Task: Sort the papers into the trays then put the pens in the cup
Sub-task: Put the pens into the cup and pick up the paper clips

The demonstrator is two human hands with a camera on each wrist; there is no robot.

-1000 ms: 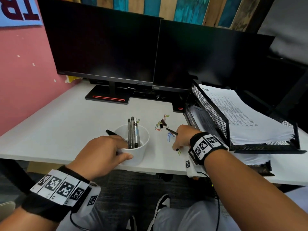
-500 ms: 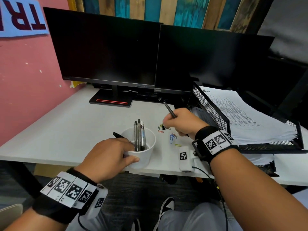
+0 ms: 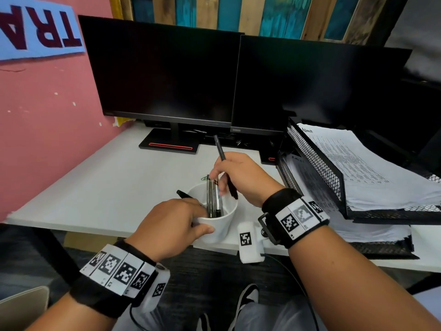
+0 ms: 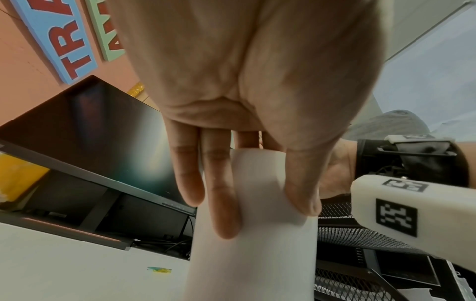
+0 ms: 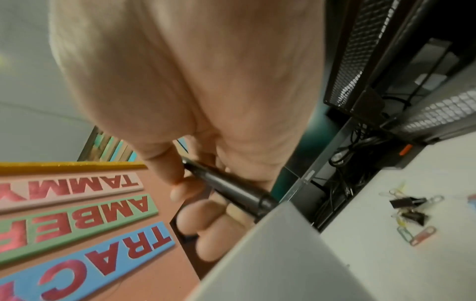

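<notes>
Right hand (image 3: 241, 177) pinches a slim black pen (image 3: 223, 161), tip tilted down over the white paper cup (image 3: 219, 225) gripped by left hand (image 3: 171, 228) at the desk's front edge.

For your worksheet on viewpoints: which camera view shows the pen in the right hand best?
The head view: the pen shows nearly whole, pinched by the right hand above the white cup. The right wrist view shows only part of its barrel, close up. The left wrist view shows none of it.

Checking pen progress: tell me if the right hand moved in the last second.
Yes. The right hand rose from the desk leftward to over the cup, carrying a pen.
</notes>
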